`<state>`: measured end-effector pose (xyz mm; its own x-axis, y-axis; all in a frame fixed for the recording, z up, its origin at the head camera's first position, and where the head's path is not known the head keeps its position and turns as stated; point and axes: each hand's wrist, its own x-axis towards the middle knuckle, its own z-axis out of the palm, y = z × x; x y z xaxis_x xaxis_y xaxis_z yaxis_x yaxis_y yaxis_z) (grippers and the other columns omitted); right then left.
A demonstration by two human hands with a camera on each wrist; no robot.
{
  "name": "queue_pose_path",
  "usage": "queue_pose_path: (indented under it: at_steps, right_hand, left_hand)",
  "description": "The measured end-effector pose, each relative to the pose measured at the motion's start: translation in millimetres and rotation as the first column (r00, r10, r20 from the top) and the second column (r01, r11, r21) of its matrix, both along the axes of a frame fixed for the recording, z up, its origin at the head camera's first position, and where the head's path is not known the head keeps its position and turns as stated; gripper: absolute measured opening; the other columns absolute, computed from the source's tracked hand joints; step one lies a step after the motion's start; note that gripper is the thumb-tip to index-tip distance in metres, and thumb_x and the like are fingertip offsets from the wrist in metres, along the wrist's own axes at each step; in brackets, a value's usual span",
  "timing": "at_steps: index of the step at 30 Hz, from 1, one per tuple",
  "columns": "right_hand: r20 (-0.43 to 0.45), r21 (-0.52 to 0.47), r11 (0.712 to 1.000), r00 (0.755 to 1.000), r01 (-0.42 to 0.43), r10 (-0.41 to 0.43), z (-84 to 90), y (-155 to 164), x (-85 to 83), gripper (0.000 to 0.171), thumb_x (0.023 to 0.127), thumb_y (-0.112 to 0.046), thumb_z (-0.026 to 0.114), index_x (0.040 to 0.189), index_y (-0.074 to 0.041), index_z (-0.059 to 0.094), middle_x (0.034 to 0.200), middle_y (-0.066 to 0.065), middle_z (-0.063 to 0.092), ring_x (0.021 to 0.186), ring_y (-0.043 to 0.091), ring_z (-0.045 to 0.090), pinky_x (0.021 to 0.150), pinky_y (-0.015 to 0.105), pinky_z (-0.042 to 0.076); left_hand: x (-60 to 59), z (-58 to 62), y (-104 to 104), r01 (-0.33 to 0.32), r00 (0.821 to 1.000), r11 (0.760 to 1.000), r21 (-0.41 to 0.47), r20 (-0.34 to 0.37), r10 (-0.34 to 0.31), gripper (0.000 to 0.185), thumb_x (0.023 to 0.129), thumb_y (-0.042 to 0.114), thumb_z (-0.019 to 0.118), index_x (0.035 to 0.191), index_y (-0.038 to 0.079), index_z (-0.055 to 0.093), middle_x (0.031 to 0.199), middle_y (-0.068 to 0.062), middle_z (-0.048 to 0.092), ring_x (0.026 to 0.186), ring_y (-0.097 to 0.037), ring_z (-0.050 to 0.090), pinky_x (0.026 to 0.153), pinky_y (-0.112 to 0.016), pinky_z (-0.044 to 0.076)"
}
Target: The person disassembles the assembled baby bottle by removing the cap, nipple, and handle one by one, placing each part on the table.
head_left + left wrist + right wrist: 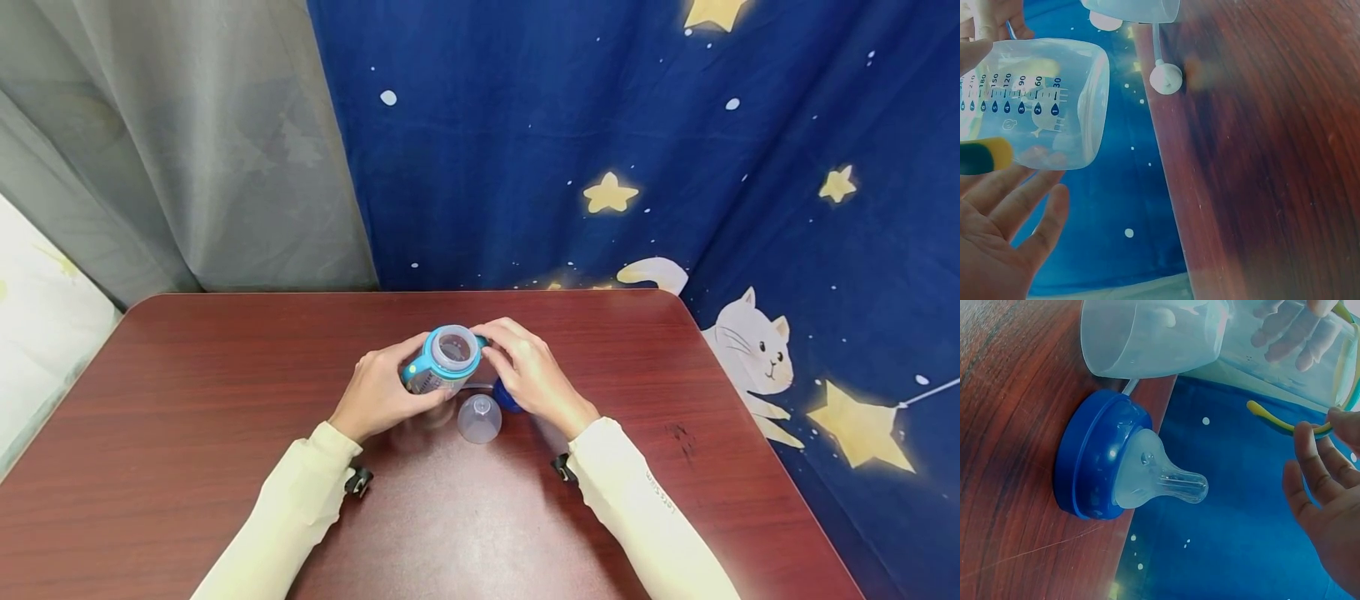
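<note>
A translucent baby bottle point(1041, 106) with printed measuring marks is held up over the table, its open mouth tilted toward the head camera. My left hand point(386, 387) grips it round the side. A turquoise handle ring point(420, 367) sits round the bottle's neck; its side handle point(1285, 428) shows yellow and green in the right wrist view. The thumb and fingers of my right hand point(536, 379) pinch that handle. Below, on the table, a blue collar point(1094, 462) stands with its clear teat point(1160, 478) pointing up, partly hidden by my right hand in the head view.
A clear dome cap point(480, 419) stands on the red-brown table point(225, 417) beside the blue collar. Just behind it lies a thin straw with a white ball end point(1166, 79). A blue star-patterned curtain point(487, 167) hangs along the table's far edge.
</note>
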<state>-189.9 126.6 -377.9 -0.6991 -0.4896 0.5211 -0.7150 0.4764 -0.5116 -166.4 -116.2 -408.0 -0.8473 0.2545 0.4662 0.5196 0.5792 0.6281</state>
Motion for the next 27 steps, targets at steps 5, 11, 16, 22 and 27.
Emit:
queue_pose_path:
  at_steps: [5,11,16,22,27]
  right_hand:
    - [-0.005,-0.004,1.000,1.000,0.008,-0.008,-1.5,0.0,0.6,0.025,0.098,-0.007,0.061,0.121,-0.014,0.066,0.115,-0.003,0.063,0.097,0.008,0.058,0.082,0.030,0.050]
    - [-0.013,-0.012,1.000,1.000,0.012,-0.012,-1.8,0.0,0.3,0.024,0.099,-0.008,0.060,0.121,-0.012,0.065,0.114,-0.003,0.063,0.095,0.009,0.058,0.082,0.029,0.049]
    - [-0.031,-0.019,1.000,0.999,0.008,-0.009,0.8,-0.4,-0.3,0.024,0.099,-0.007,0.060,0.122,-0.010,0.065,0.112,-0.002,0.063,0.093,0.010,0.058,0.081,0.028,0.049]
    - [-0.055,-0.045,0.999,0.998,0.027,-0.029,4.0,0.0,-0.7,0.024,0.098,-0.006,0.061,0.121,-0.008,0.065,0.109,0.000,0.063,0.090,0.011,0.058,0.079,0.028,0.049]
    - [-0.058,-0.071,0.997,0.998,0.029,-0.033,7.4,1.0,-1.5,0.024,0.098,-0.005,0.060,0.121,-0.008,0.064,0.108,0.001,0.062,0.090,0.011,0.058,0.079,0.028,0.049]
  left_hand:
    - [0.7,-1.8,-0.1,-0.004,1.000,1.000,0.002,-0.005,0.004,0.072,0.068,0.043,0.089,0.131,0.019,0.064,0.110,0.005,0.072,0.089,-0.011,0.066,0.074,-0.039,0.053]
    - [0.8,-4.3,-1.0,-0.006,1.000,1.000,0.001,-0.020,0.006,0.071,0.068,0.042,0.089,0.131,0.020,0.064,0.108,0.006,0.072,0.086,-0.010,0.065,0.072,-0.038,0.052]
    - [0.0,-4.7,-1.6,-0.015,1.000,1.000,-0.007,-0.016,0.015,0.071,0.068,0.043,0.089,0.131,0.023,0.064,0.106,0.008,0.072,0.084,-0.009,0.066,0.069,-0.037,0.050]
    - [-1.7,-6.6,-2.3,-0.013,1.000,1.000,-0.004,-0.001,0.013,0.072,0.067,0.041,0.089,0.132,0.023,0.064,0.106,0.006,0.072,0.086,-0.011,0.067,0.071,-0.039,0.051]
    - [-4.2,-7.5,-3.5,-0.002,1.000,1.000,0.000,0.002,0.002,0.070,0.068,0.042,0.089,0.131,0.024,0.064,0.106,0.007,0.072,0.089,-0.010,0.067,0.073,-0.040,0.052]
